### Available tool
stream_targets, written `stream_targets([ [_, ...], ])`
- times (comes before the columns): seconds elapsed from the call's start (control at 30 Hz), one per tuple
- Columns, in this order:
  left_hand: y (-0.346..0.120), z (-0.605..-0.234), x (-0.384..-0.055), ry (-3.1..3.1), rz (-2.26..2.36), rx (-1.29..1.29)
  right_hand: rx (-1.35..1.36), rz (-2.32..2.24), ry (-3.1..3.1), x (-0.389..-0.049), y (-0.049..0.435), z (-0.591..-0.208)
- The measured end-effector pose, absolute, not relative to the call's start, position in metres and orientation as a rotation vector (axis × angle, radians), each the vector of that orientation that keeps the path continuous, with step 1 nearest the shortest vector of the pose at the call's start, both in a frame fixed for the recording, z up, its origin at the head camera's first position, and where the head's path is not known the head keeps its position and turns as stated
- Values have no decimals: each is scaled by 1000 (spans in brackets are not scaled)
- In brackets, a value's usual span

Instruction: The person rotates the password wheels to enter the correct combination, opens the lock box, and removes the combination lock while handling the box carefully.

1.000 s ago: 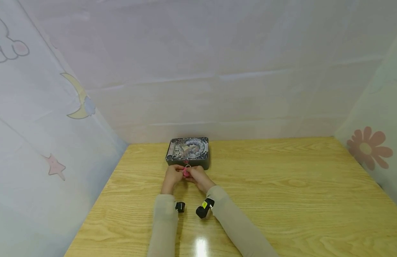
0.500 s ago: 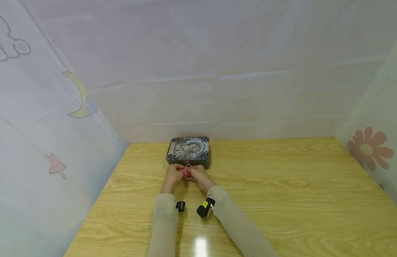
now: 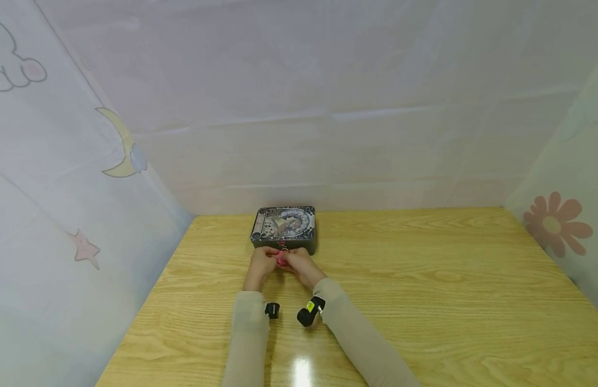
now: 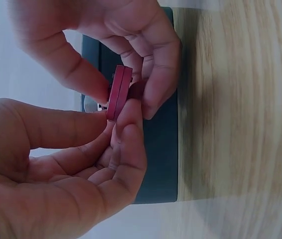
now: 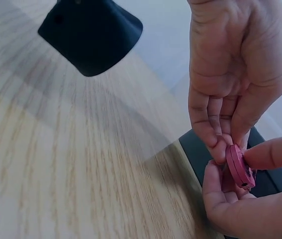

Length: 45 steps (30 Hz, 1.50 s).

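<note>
A small pink padlock (image 3: 281, 258) with a metal shackle is between both hands, just in front of a dark tin box (image 3: 284, 223) with a printed lid. My left hand (image 3: 261, 263) pinches the padlock between thumb and fingers. From the other side, my right hand (image 3: 302, 266) pinches the same padlock. In the left wrist view the padlock (image 4: 119, 93) is seen edge-on, with a bit of metal beside the fingertips. Small dark parts show on the padlock (image 5: 237, 167) in the right wrist view. Fingers partly hide the shackle and the box front.
The wooden table (image 3: 424, 290) extends to the right and in front of the box. Behind it hangs a pale cloth backdrop (image 3: 299, 134), with patterned cloth at both sides. Black wrist cameras hang from both sleeves, the left one (image 5: 91, 35) showing in the right wrist view.
The padlock has turned slightly in the fingers, and its shackle shows less plainly than half a second ago. Both hands and the box stay in nearly the same place.
</note>
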State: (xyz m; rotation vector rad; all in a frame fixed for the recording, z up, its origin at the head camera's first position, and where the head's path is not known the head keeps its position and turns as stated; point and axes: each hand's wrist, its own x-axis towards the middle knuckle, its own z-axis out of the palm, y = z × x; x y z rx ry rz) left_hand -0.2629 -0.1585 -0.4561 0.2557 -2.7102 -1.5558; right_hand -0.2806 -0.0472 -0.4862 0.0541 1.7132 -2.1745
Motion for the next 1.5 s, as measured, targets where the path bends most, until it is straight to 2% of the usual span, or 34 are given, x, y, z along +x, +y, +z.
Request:
stream_targets([
  [0.17, -158, -456, -263, -2698, -1558, 260, 130, -2188, 1679, -280, -47, -485],
  [0.7, -160, -459, -264, -2677, -1578, 214, 36, -2143, 1776, -281, -41, -483],
  [1.5, -156, -454, -261, -2640, -1741, 287, -39, -2108, 1799, -282, -33, -485],
])
